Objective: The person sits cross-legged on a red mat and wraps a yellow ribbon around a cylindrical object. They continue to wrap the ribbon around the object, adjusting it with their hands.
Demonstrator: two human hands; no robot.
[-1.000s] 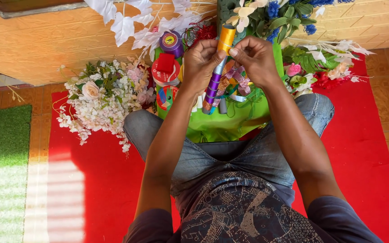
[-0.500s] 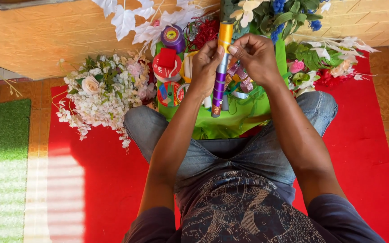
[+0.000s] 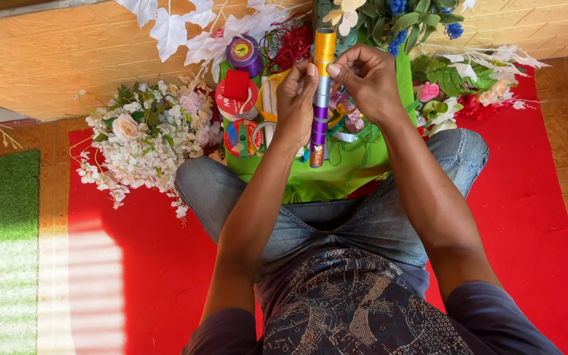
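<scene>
A person in jeans is sitting cross-legged on a red mat (image 3: 534,217), with a green bag (image 3: 336,174) of craft supplies lying open just beyond the knees. To the left of the bag, a large bunch of white and pale pink artificial flowers (image 3: 142,141) is spreading across the mat's edge; farther left of the bag, a strip of green artificial turf (image 3: 1,250) is catching bands of sunlight. To the right of the bag, loose red, pink and white blooms with green leaves (image 3: 461,89) are lying in a heap. Behind the bag, white fabric leaves (image 3: 185,33) are resting against the yellow brick wall. Inside the bag, at its left side, a red ribbon spool (image 3: 236,98) and a purple ribbon spool (image 3: 244,54) are crowding together.

Above the middle of the bag, both hands are holding up a stack of small ribbon rolls (image 3: 320,98), upright, orange at the top, then silver and purple. The left hand (image 3: 298,98) is curling around the stack's left side, fingers closed against it. The right hand (image 3: 366,79) is pinching the upper part with thumb and fingertips. The forearms are hiding much of the bag's contents.
</scene>
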